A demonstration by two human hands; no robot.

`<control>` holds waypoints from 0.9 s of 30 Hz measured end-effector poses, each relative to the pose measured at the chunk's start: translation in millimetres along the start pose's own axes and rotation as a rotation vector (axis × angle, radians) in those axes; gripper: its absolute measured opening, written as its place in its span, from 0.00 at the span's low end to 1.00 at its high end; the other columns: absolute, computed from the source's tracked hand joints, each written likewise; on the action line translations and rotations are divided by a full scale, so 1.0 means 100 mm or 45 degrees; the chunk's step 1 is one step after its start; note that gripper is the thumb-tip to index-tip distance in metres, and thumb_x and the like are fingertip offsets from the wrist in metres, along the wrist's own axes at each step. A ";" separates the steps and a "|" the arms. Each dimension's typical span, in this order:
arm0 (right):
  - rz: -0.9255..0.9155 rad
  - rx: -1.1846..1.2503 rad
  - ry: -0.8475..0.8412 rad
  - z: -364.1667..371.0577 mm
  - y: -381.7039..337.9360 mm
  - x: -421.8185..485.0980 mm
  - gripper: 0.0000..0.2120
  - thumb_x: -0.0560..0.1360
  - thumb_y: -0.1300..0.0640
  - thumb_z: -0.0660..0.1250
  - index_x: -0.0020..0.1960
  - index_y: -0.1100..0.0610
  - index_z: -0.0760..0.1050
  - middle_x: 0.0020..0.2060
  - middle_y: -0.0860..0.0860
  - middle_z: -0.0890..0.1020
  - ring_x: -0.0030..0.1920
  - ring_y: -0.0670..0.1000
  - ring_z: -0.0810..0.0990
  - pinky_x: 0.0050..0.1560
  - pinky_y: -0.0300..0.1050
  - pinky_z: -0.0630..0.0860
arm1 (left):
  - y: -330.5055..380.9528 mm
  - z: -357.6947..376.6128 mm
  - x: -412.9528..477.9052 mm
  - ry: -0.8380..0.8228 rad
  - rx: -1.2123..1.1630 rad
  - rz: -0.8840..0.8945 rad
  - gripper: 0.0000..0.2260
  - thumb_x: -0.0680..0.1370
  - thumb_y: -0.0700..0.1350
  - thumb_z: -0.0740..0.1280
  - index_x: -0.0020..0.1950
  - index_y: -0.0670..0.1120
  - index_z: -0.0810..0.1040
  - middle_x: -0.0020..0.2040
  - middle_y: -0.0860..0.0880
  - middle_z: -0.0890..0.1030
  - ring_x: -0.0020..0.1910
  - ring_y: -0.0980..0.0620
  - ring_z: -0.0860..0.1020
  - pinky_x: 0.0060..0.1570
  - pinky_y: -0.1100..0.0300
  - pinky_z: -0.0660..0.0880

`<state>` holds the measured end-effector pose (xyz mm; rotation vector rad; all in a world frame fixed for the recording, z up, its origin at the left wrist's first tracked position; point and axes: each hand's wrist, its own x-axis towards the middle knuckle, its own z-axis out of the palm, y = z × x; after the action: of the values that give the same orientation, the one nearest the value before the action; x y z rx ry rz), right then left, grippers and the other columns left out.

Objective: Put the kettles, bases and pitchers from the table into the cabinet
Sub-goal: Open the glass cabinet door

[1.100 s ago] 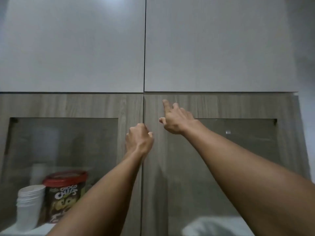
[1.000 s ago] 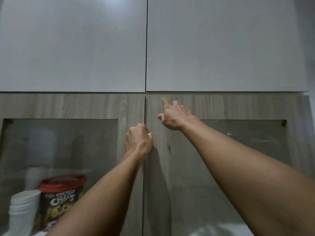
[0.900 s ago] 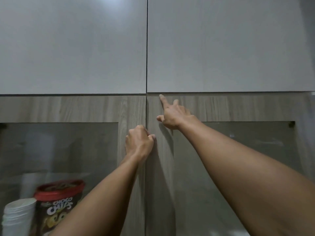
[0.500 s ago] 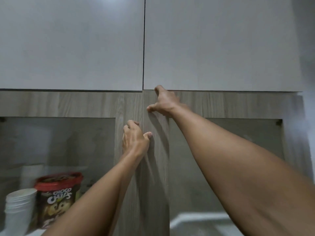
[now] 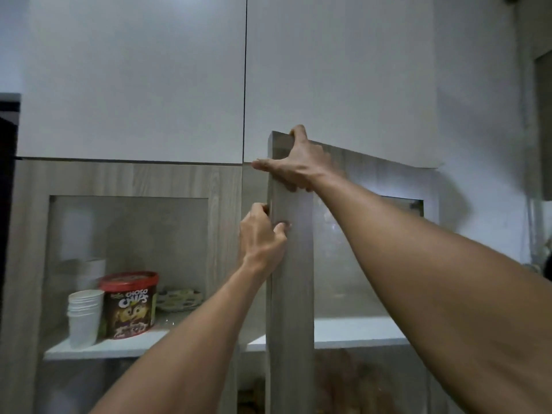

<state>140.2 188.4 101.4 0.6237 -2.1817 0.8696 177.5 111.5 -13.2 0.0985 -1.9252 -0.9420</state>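
Note:
I face a wall cabinet with two wood-framed glass doors. The right door [image 5: 291, 279] stands partly swung out towards me. My right hand [image 5: 298, 165] grips its top corner, fingers over the upper edge. My left hand [image 5: 263, 234] holds the door's free vertical edge lower down, fingers curled round it. The left door [image 5: 225, 210] is closed. No kettle, base or pitcher is in view.
Behind the left glass, a white shelf [image 5: 119, 348] carries a stack of white cups [image 5: 84, 315], a red-lidded Choco Chips tub [image 5: 130, 303] and a plate [image 5: 179, 298]. Two plain white upper doors [image 5: 149, 79] are above. A white wall [image 5: 484, 144] is on the right.
The right door has swung out from closed to partly open. My right hand moved up onto its top corner and my left hand took hold of its edge.

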 end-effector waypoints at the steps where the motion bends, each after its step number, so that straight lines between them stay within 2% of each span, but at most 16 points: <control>1: 0.018 -0.025 0.022 -0.15 -0.02 -0.12 0.47 0.56 0.25 0.68 0.66 0.48 0.59 0.43 0.55 0.85 0.47 0.63 0.84 0.51 0.61 0.82 | 0.12 -0.03 -0.14 -0.012 -0.037 0.026 0.14 0.76 0.43 0.71 0.59 0.41 0.75 0.54 0.43 0.81 0.52 0.45 0.79 0.47 0.59 0.71; 5: 0.110 -0.099 0.128 -0.89 -0.02 -0.63 0.31 0.67 0.44 0.66 0.66 0.49 0.62 0.42 0.54 0.81 0.44 0.60 0.81 0.46 0.54 0.82 | 0.69 -0.07 -0.71 -0.070 -0.158 0.145 0.13 0.76 0.44 0.71 0.57 0.42 0.73 0.51 0.44 0.80 0.49 0.43 0.79 0.49 0.52 0.75; 7: 0.165 -0.161 0.159 -1.25 0.01 -0.88 0.28 0.67 0.45 0.65 0.65 0.47 0.63 0.46 0.54 0.80 0.46 0.61 0.81 0.49 0.56 0.82 | 1.00 0.00 -1.03 -0.093 -0.179 0.187 0.13 0.77 0.45 0.70 0.57 0.43 0.71 0.51 0.45 0.78 0.48 0.44 0.78 0.46 0.54 0.73; 9: 0.218 -0.227 0.219 -1.59 0.09 -1.07 0.26 0.64 0.46 0.65 0.61 0.46 0.64 0.50 0.56 0.81 0.50 0.63 0.82 0.51 0.59 0.82 | 1.32 0.10 -1.32 -0.115 -0.259 0.181 0.12 0.77 0.44 0.69 0.58 0.43 0.71 0.52 0.45 0.78 0.50 0.44 0.78 0.49 0.54 0.74; 11: 0.288 -0.242 0.240 -1.94 0.20 -1.22 0.24 0.65 0.47 0.64 0.60 0.46 0.64 0.51 0.56 0.81 0.48 0.62 0.83 0.46 0.58 0.84 | 1.64 0.19 -1.55 -0.166 -0.310 0.163 0.13 0.77 0.43 0.69 0.59 0.43 0.71 0.54 0.45 0.77 0.52 0.44 0.78 0.51 0.55 0.74; 12: 0.322 -0.235 0.232 -2.13 0.27 -1.30 0.23 0.66 0.49 0.64 0.60 0.47 0.64 0.50 0.56 0.81 0.47 0.62 0.83 0.43 0.56 0.84 | 1.79 0.23 -1.67 -0.199 -0.329 0.168 0.14 0.77 0.42 0.70 0.59 0.44 0.71 0.53 0.46 0.77 0.51 0.45 0.78 0.48 0.57 0.72; 13: 0.354 -0.220 0.227 -2.30 0.34 -1.37 0.23 0.67 0.52 0.64 0.61 0.47 0.65 0.50 0.56 0.81 0.46 0.61 0.84 0.41 0.54 0.85 | 1.92 0.28 -1.78 -0.231 -0.352 0.194 0.15 0.76 0.42 0.70 0.60 0.44 0.71 0.51 0.48 0.75 0.48 0.48 0.77 0.45 0.60 0.70; 16: 0.410 -0.163 0.278 -2.74 0.59 -1.53 0.24 0.69 0.59 0.63 0.64 0.47 0.65 0.52 0.57 0.79 0.47 0.62 0.83 0.38 0.55 0.85 | 2.28 0.46 -2.05 -0.314 -0.393 0.274 0.18 0.76 0.43 0.72 0.62 0.45 0.71 0.49 0.52 0.69 0.45 0.55 0.71 0.45 0.66 0.65; 20: 0.437 -0.094 0.337 -3.19 1.04 -1.65 0.27 0.68 0.64 0.61 0.64 0.46 0.64 0.54 0.59 0.77 0.53 0.65 0.81 0.40 0.60 0.84 | 2.72 0.83 -2.28 -0.441 -0.511 0.257 0.21 0.74 0.44 0.75 0.64 0.46 0.70 0.51 0.51 0.73 0.48 0.54 0.75 0.47 0.66 0.71; 22: 0.459 -0.094 0.367 -3.43 1.30 -1.69 0.27 0.68 0.65 0.62 0.65 0.49 0.65 0.55 0.60 0.77 0.54 0.65 0.80 0.41 0.60 0.84 | 2.92 1.06 -2.38 -0.523 -0.575 0.221 0.23 0.73 0.45 0.76 0.63 0.46 0.71 0.54 0.49 0.75 0.51 0.51 0.77 0.50 0.60 0.77; 23: 0.458 -0.110 0.389 -3.56 1.45 -1.70 0.24 0.68 0.65 0.62 0.63 0.53 0.67 0.54 0.60 0.77 0.54 0.65 0.80 0.42 0.59 0.84 | 3.01 1.19 -2.44 -0.560 -0.588 0.212 0.23 0.73 0.45 0.76 0.63 0.46 0.71 0.54 0.49 0.76 0.52 0.49 0.78 0.52 0.57 0.78; 25: 0.444 -0.177 0.433 -3.80 1.76 -1.73 0.11 0.69 0.66 0.63 0.52 0.61 0.71 0.46 0.60 0.79 0.49 0.66 0.82 0.42 0.57 0.82 | 3.22 1.47 -2.56 -0.593 -0.578 0.240 0.22 0.73 0.46 0.76 0.63 0.46 0.71 0.53 0.48 0.77 0.52 0.47 0.78 0.52 0.53 0.79; 27: 0.437 -0.253 0.448 -4.03 2.11 -1.76 0.04 0.69 0.66 0.62 0.43 0.61 0.72 0.38 0.59 0.78 0.43 0.63 0.82 0.44 0.57 0.81 | 3.41 1.81 -2.69 -0.581 -0.563 0.292 0.22 0.74 0.49 0.75 0.63 0.46 0.71 0.54 0.48 0.75 0.51 0.48 0.76 0.50 0.55 0.77</control>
<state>289.1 652.6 100.2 -0.0077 -2.0415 0.8456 285.0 569.0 -31.4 -0.6302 -2.0218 -1.2845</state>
